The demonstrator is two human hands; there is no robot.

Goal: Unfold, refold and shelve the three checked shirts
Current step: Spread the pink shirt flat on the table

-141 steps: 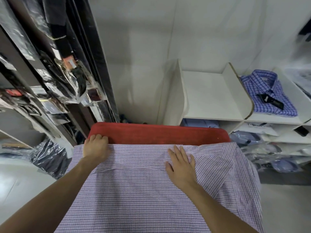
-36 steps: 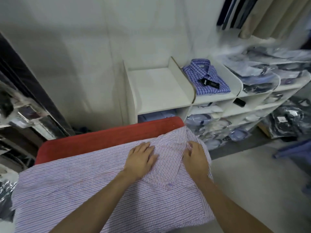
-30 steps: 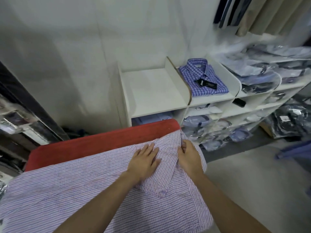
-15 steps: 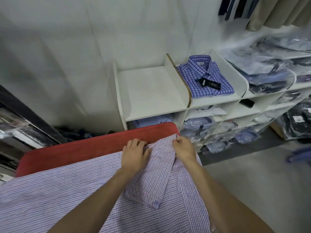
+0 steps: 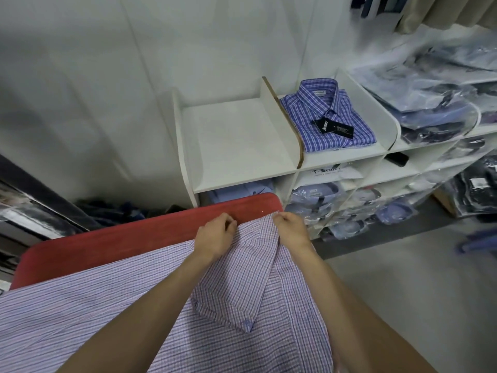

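A pink-and-blue checked shirt (image 5: 107,297) lies spread over a red padded board (image 5: 113,238). My left hand (image 5: 215,235) pinches its collar at the far edge, fingers curled on the cloth. My right hand (image 5: 291,228) grips the collar's other end at the board's right corner. One collar point (image 5: 236,300) lies flat, pointing toward me. A folded blue checked shirt (image 5: 326,114) with a black tag sits in the second compartment of the white shelf (image 5: 295,168). The left top compartment (image 5: 231,141) holds nothing.
Bagged shirts fill the lower cubbies (image 5: 317,197) and the shelf top at the right (image 5: 435,98). Dark bagged garments (image 5: 478,184) lie on the floor at the far right. A dark rack (image 5: 35,208) stands at the left. Grey floor (image 5: 403,278) lies right of the board.
My view has swung right along the board. Both hands went from pressing flat on the shirt to gripping the collar at its far edge.
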